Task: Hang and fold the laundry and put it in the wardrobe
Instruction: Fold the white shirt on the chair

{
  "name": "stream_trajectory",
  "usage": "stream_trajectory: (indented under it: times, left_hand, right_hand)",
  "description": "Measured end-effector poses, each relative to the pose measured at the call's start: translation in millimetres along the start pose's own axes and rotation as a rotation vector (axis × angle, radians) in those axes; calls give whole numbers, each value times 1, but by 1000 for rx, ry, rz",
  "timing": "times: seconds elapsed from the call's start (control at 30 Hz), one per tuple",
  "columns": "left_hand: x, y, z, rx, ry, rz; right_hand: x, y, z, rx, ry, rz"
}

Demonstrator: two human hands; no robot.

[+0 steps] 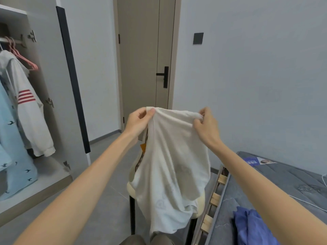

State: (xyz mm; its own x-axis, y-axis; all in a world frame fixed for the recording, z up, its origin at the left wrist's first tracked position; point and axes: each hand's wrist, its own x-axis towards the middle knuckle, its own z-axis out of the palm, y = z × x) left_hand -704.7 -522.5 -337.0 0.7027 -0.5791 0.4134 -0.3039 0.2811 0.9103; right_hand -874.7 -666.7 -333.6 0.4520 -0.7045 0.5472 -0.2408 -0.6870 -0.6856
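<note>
Shirt [173,156] (white, limp fabric) hangs above the chair [130,190], its top edge pinched by my left hand [139,121] & right hand [206,124]. Light, floppy, prob. sags anywhere unsupported; I'd grip at shoulder corners.

I log: garment [173,156] cream-white with faint print; jacket [30,117] white, red stripes; shirt [16,152] pale blue, dark bird pattern; hangers [26,61] pink; mattress [283,183] grey, quilted; cloth [251,225] blue.
</note>
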Motion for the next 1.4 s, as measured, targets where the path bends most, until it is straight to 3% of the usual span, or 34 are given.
stream_trajectory:
  times: [0.07, 0.17, 0.23, 0.4, 0.53, 0.63, 0.73, 0.87, 1.03, 1.2, 1.27, 1.4]
  left_hand:
    - [1, 10, 5, 62, -68, 90]
    - [-4, 22, 19, 223, -230, 239]
    - [-8, 23, 24, 253, -337, 252]
    - [-10, 18, 20, 231, -327, 163]
    - [-20, 8, 14, 54, -234, 87]
    - [-31, -26, 1, 202, -202, 52]
    - [-46, -71, -15, 346, -316, -153]
    - [-59, -128, -26, 361, -486, -419]
    - [-55, -165, -20, 270, -413, -467]
    - [-42, -168, 1, 234, -473, -477]
    - [-37, -168, 8, 171, -407, -466]
    - [-14, -151, -3, 61, 64, -342]
  right_hand:
    - [-7, 4, 2, -61, -64, -61]
    - [-16, -11, 9, 59, -301, -245]
    - [-20, -21, 16, 152, -380, -253]
    - [-22, -21, 20, 209, -331, -241]
    - [-8, -32, 13, 306, -259, -194]
    - [5, -42, 7, 342, -175, -142]
    - [11, -48, 6, 393, -188, -72]
    - [15, -56, 0, 443, -177, -40]
    - [23, -56, -15, 496, -234, 4]
    - [30, -53, -27, 623, -339, 13]
    - [32, -50, -30, 652, -340, 9]
    - [40, -38, -32, 492, -207, 78]
